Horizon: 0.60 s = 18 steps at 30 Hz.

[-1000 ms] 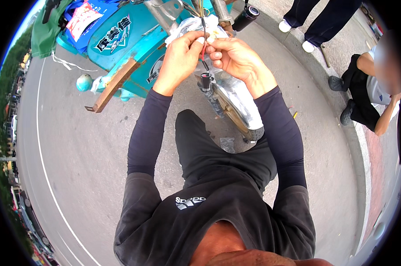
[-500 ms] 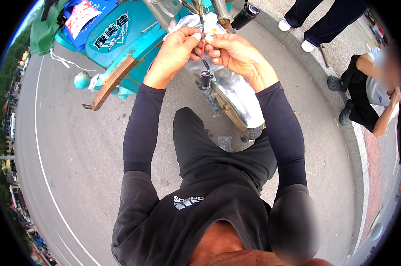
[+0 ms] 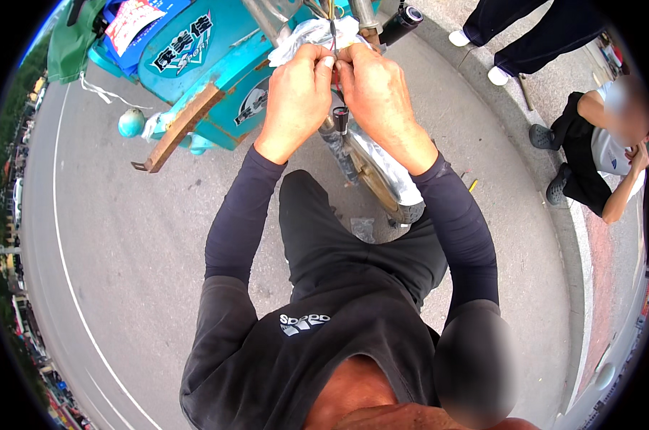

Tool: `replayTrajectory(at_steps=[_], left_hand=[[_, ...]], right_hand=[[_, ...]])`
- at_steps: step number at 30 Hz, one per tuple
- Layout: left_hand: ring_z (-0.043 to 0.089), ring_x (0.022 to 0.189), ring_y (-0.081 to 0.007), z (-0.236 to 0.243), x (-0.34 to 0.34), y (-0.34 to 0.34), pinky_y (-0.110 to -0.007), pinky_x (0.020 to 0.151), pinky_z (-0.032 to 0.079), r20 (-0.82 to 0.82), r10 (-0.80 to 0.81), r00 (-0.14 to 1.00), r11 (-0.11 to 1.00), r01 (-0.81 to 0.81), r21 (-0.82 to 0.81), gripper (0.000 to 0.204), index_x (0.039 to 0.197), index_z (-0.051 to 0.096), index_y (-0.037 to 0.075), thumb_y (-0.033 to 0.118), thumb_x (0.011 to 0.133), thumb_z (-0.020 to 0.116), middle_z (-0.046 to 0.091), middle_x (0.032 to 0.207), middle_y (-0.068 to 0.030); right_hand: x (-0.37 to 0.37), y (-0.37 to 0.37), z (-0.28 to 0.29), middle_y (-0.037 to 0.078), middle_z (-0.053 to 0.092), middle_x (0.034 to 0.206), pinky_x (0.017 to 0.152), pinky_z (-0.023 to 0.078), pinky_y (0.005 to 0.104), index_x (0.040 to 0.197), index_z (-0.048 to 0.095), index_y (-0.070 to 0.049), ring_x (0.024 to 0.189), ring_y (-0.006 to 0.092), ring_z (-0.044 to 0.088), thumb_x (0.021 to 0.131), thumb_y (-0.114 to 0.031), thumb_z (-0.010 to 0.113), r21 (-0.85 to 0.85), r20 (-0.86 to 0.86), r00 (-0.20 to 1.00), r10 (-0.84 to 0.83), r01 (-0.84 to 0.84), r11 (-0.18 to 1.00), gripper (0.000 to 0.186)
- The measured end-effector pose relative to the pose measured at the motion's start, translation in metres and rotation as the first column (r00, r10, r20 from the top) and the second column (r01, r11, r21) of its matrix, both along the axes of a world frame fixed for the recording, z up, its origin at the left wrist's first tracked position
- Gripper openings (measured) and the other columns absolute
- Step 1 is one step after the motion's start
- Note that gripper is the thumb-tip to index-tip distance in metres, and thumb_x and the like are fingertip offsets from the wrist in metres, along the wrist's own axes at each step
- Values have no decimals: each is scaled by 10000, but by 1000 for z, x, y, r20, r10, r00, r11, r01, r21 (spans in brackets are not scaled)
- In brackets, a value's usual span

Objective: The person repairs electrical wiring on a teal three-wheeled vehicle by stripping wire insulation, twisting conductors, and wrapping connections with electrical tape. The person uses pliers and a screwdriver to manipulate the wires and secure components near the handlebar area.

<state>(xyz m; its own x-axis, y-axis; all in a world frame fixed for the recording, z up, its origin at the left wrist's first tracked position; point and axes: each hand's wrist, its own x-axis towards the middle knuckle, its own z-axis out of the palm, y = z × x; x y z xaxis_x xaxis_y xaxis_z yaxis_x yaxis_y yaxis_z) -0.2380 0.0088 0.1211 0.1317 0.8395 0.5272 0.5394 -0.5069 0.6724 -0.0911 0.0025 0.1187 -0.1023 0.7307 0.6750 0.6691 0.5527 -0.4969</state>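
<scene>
My left hand (image 3: pixel 298 97) and my right hand (image 3: pixel 379 93) meet at the top middle, fingertips and thumbs pinched together on a thin bundle of electric wires (image 3: pixel 332 30). The wires come down from the metal tubes of a vehicle's front end. Below my fingers, a short red wire (image 3: pixel 337 80) runs to a small black cylindrical part (image 3: pixel 340 119), which hangs loose above the wheel (image 3: pixel 373 172). My fingers hide the exact spot where the wires are gripped. Behind my hands lies crumpled clear plastic (image 3: pixel 310 37).
A turquoise metal body (image 3: pixel 228 75) with a rusty bar (image 3: pixel 182 127) stands at the left. A black cylinder (image 3: pixel 402 26) sits beside the tubes. On the right, a person (image 3: pixel 590 147) sits by the kerb (image 3: pixel 507 104), and another stands behind. A small plastic packet (image 3: pixel 362 229) lies between my legs.
Both hands have turned so their backs show more, and they have drawn closer together around the wires. The black cylindrical part has shifted slightly right and up.
</scene>
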Motion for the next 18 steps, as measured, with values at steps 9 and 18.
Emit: replayTrajectory(at_steps=[9, 18], left_hand=[[727, 723, -238, -11, 5, -13, -338, 645, 547, 5, 86, 996, 984, -85, 153, 198, 1069, 678, -16, 156, 984, 628, 723, 814, -180], [670, 773, -90, -11, -8, -5, -269, 665, 552, 370, -138, 919, 964, 210, -161, 256, 1133, 686, 1, 187, 1042, 535, 715, 845, -37]], right_hand=[[-12, -2, -16, 206, 693, 832, 668, 545, 462, 924, 647, 36, 767, 407, 685, 854, -46, 687, 50, -226, 972, 71, -61, 997, 115], [-5, 9, -18, 186, 728, 826, 646, 563, 368, 1024, 700, 44, 695, 277, 727, 899, -86, 684, -178, -353, 927, 129, -202, 963, 181]])
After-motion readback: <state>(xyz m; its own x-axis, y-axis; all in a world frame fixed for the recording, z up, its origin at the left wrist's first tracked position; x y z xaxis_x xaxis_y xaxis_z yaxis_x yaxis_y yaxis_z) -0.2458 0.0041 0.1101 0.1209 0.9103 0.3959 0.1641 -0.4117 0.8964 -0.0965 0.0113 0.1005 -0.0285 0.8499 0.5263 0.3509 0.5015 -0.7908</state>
